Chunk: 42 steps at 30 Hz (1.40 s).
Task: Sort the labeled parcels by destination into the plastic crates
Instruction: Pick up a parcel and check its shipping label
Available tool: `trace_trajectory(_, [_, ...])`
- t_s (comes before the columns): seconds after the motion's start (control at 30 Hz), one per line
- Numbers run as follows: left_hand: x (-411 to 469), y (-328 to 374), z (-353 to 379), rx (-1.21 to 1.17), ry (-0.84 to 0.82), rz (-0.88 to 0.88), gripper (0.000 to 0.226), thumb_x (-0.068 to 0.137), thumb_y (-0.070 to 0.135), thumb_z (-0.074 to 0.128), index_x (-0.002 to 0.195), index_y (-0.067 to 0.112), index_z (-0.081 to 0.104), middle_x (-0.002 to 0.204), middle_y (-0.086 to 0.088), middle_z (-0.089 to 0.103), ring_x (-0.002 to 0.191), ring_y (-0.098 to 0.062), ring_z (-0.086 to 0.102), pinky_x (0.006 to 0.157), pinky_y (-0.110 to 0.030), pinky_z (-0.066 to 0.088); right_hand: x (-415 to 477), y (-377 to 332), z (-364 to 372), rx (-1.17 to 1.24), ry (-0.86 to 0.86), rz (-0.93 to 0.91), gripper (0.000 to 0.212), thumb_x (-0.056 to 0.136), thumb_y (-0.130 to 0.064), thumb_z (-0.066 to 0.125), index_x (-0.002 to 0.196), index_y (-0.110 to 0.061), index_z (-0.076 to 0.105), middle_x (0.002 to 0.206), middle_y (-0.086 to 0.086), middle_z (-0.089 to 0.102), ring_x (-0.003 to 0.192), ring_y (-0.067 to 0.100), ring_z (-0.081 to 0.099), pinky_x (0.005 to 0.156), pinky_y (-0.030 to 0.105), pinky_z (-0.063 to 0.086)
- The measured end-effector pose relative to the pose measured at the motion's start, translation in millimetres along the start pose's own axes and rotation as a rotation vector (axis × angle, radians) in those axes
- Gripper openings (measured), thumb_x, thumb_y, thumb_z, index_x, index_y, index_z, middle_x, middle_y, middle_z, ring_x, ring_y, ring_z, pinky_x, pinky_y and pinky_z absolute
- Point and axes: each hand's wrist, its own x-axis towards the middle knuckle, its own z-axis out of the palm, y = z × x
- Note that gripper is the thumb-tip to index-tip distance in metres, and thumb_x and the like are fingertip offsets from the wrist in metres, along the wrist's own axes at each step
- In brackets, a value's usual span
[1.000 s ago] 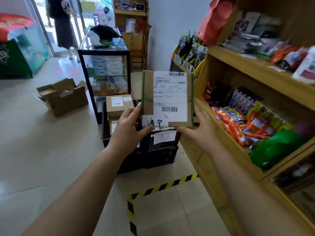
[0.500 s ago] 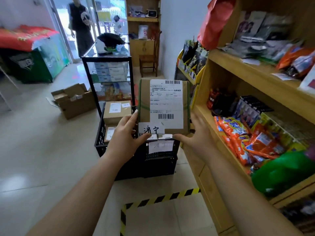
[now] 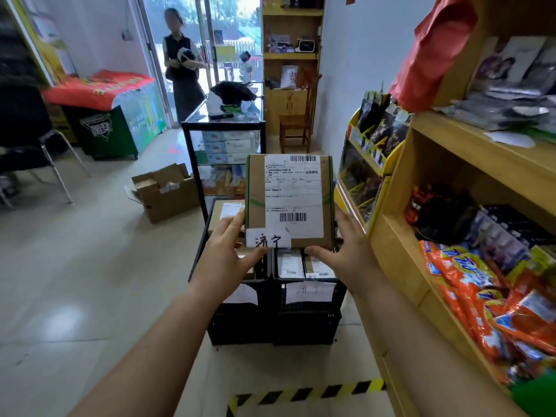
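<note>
Tape in yellow and black stripes (image 3: pixel 304 395) crosses the floor nearest to the viewer. Behind it two black plastic crates stand side by side and touching, the left crate (image 3: pixel 240 323) and the right crate (image 3: pixel 310 323), both already with boxes inside. The paper label (image 3: pixel 310 291) on the right crate is blurred, but its characters seem to match the handwritten tag (image 3: pixel 268 239) on the parcel (image 3: pixel 288 200).

The parcel is held in the air above the crates, upright with its long axis vertical and its printed side toward the person. The left hand (image 3: pixel 224 260) grips its lower left corner, thumb on the tag. The right hand (image 3: pixel 350 254) grips the lower right corner, thumb under the edge.

I judge the parcel belongs in the right crate, which lies straight down below the right hand, so the parcel should be tipped flat and lowered. Farther back stands a glass cabinet (image 3: pixel 222 145).
</note>
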Motion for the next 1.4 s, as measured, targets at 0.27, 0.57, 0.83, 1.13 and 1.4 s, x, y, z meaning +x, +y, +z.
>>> trace_trajectory(0.27, [80.0, -54.1, 29.2, -0.09, -0.066, 0.027, 0.084, 0.081, 0.027, 0.079, 0.152, 0.023, 0.034, 0.127, 0.009, 0.046, 0.11, -0.014, 0.059, 0.095, -0.039, 0.055, 70.2, 20.2, 19.2, -0.073, 0.031, 0.06, 0.092, 0.08, -0.036, 0.082, 0.154, -0.031, 0.028, 0.143, -0.019, 0.033, 0.131, -0.004, 0.027, 0.114, 0.029, 0.028])
trace_trajectory(0.57, [139.1, -88.1, 84.6, -0.176, -0.089, -0.053, 0.087, 0.079, 0.028, 0.081, 0.151, 0.034, 0.032, 0.125, 0.012, 0.047, 0.101, -0.02, 0.067, 0.091, -0.04, 0.057, 134.3, 74.6, 23.5, -0.112, -0.012, 0.143, 0.1, 0.08, -0.043, 0.079, 0.158, -0.035, 0.017, 0.163, -0.009, 0.019, 0.151, 0.013, 0.014, 0.122, 0.044, 0.024])
trace_trajectory(0.83, [199.5, -91.5, 173.6, -0.054, -0.072, -0.127, 0.086, 0.08, 0.031, 0.079, 0.152, 0.026, 0.032, 0.126, 0.008, 0.05, 0.113, -0.01, 0.053, 0.099, -0.037, 0.051, 204.7, 171.0, 9.0, -0.056, -0.078, 0.203, 0.105, 0.072, -0.055, 0.077, 0.155, -0.045, 0.014, 0.161, -0.012, 0.02, 0.149, 0.019, 0.022, 0.108, 0.055, 0.043])
trace_trajectory(1.13, [253.6, -115.3, 261.5, 0.035, -0.118, -0.244, 0.086, 0.082, 0.028, 0.078, 0.153, 0.018, 0.031, 0.126, 0.014, 0.047, 0.112, -0.006, 0.051, 0.098, -0.023, 0.046, 274.5, 271.2, 15.1, 0.022, -0.191, 0.274, 0.109, 0.079, -0.039, 0.082, 0.158, -0.038, 0.007, 0.151, -0.014, 0.028, 0.14, 0.012, 0.028, 0.116, 0.037, 0.034])
trace_trajectory(1.4, [262.0, -170.8, 299.0, 0.068, -0.213, -0.362, 0.087, 0.082, 0.029, 0.079, 0.153, 0.015, 0.031, 0.131, 0.004, 0.051, 0.113, -0.011, 0.051, 0.101, -0.034, 0.048, 294.1, 317.9, 56.3, 0.052, -0.313, 0.375, 0.104, 0.082, -0.037, 0.08, 0.159, -0.032, 0.01, 0.157, -0.008, 0.027, 0.123, -0.009, 0.02, 0.105, 0.017, 0.021])
